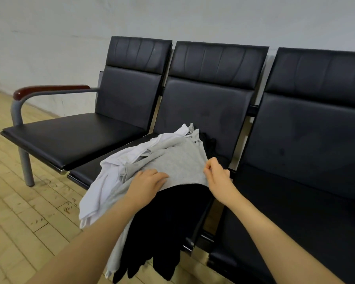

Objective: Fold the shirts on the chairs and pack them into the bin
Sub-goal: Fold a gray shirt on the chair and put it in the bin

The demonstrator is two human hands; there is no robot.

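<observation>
Pale grey wall [49, 27] fills the upper part of the frame, and light wooden floor [19, 212] runs along the left side and bottom; across the middle stands a row of three joined black padded chairs [209, 95], the leftmost with a reddish-brown armrest [49, 90] on a grey metal leg [26, 167]. Shirts lie heaped on the middle seat, at the centre of the frame, and spill over its front edge toward the floor: a white shirt [103, 185] to the left, a grey shirt [172, 160] on top, a black shirt [172, 222] under it and hanging lowest. Left hand [150, 179] rests flat on the grey shirt, fingers straight and pointing right; right hand [215, 173] has its fingers curled, pinching the grey shirt's right edge near the hem.
</observation>
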